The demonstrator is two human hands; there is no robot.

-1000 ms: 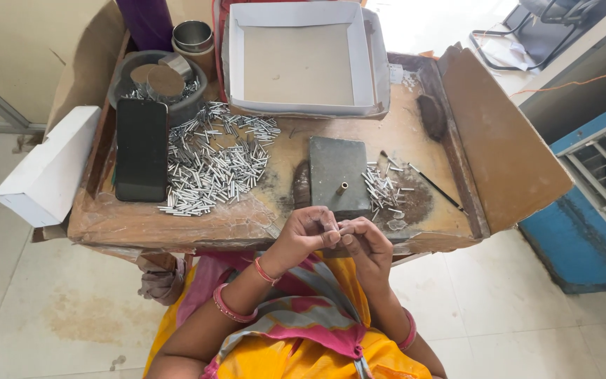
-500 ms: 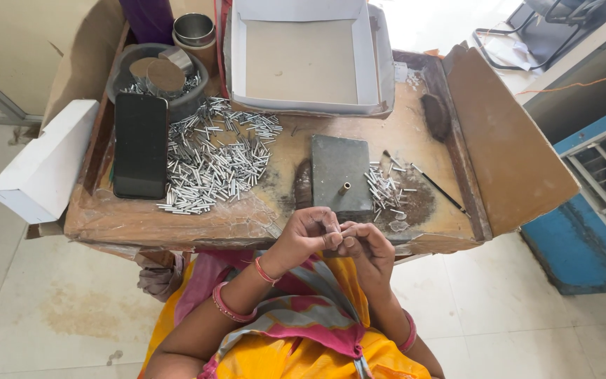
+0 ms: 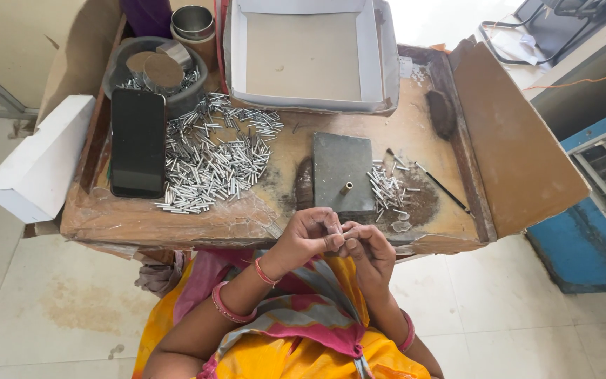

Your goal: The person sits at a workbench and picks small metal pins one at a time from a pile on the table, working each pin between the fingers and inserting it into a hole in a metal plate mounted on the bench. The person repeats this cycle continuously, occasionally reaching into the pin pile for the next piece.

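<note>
The work surface was a worn wooden tray-table (image 3: 177, 223) with raised edges, standing on a pale tiled floor (image 3: 50, 309), with a blue metal grille (image 3: 597, 203) off its right side. At its near edge the left hand (image 3: 310, 235) and right hand (image 3: 367, 247) met, fingertips touching, all fingers curled in and pinching something small between them; it looked like one of the little metal tubes, though it was too hidden to be sure. Just beyond the hands sat a grey metal block (image 3: 341, 172) with a brass peg, a small scatter of tubes (image 3: 387, 189) to its right. A larger heap of silver tubes (image 3: 212, 158) covered the middle-left, beside a black phone (image 3: 137, 140) by the left edge. An open white cardboard box (image 3: 236, 56) filled the far edge, a round tin (image 3: 117, 67) and steel cup (image 3: 192, 21) the far left corner.
</note>
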